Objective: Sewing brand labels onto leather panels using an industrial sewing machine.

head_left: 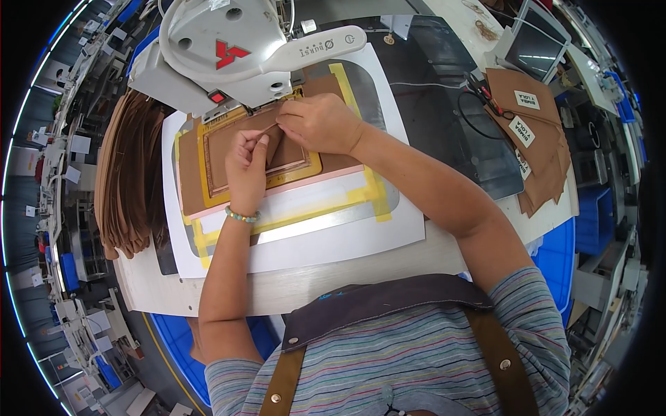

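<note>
My left hand (248, 163), with a beaded bracelet at the wrist, pinches the near edge of a small brown piece of fabric (275, 147). The fingertips of my right hand (320, 123) are closed on the same edge, just to the right. Both hands are over a yellow rectangular frame (208, 187), which lies on a larger brown fabric panel (189, 170). The white head of a sewing machine (208, 62) stands just beyond my fingers, and its needle area is partly hidden by them. Yellow tape (291, 208) borders the clear template beneath.
A thick stack of brown fabric pieces (128, 173) hangs over the table's left side. At the right lie brown pieces with white labels (544, 132), red-handled scissors (496, 104) and a grey screen (534, 45). Blue bins (555, 263) sit below the table (319, 288).
</note>
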